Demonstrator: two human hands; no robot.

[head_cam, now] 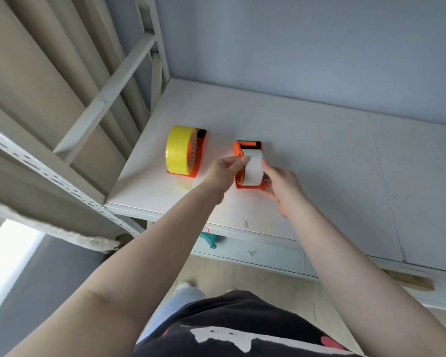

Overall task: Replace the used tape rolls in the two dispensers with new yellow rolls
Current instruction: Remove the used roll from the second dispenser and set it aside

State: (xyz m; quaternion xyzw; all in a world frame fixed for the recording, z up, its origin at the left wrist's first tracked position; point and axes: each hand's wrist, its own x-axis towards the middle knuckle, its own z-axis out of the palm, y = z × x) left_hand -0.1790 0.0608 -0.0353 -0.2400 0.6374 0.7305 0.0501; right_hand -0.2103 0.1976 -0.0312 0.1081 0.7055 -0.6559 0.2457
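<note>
At about twelve o'clock on the table (319, 155), the left hand (223, 171) pinches the white roll (252, 167) while the right hand (281, 188) curls round the orange dispenser (238, 176), both probably light, stiff plastic (best gripped by the roll's edges).

Before you is a pale wooden shelf board (319, 155), set in a white metal rack frame (106, 99) against a grey wall. Two orange tape dispensers stand on it, near its left front corner. The left dispenser (200, 153) carries a yellow roll (178, 150); the right dispenser (238, 150), well apart from it, carries a white roll (252, 168).
</note>
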